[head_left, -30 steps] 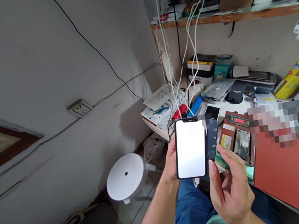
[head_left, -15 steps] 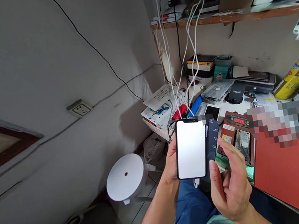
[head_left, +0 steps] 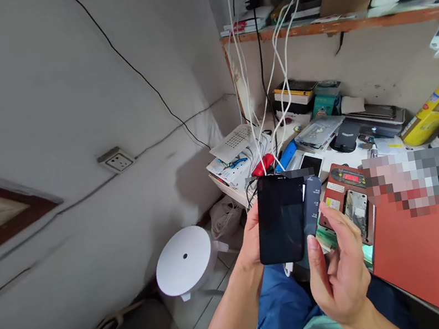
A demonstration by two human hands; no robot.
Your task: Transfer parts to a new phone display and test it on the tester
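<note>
My left hand is closed around the left edge of a black smartphone, whose screen is dark. Behind the phone and jutting out to its right is a slim dark-grey panel with small white print. A white plug-like piece shows below the phone's lower edge. My right hand is at the panel's right side, thumb and forefinger apart and the other fingers curled. Its fingertips are close to the panel edge; whether they touch it I cannot tell.
Right of my hands lies a brown-red heating device with a lit red display and a phone frame on it. A red mat covers the near desk. White cables hang from the shelf. A white stool stands left.
The phone's screen has gone from bright white to black. Both hands stay in nearly the same place.
</note>
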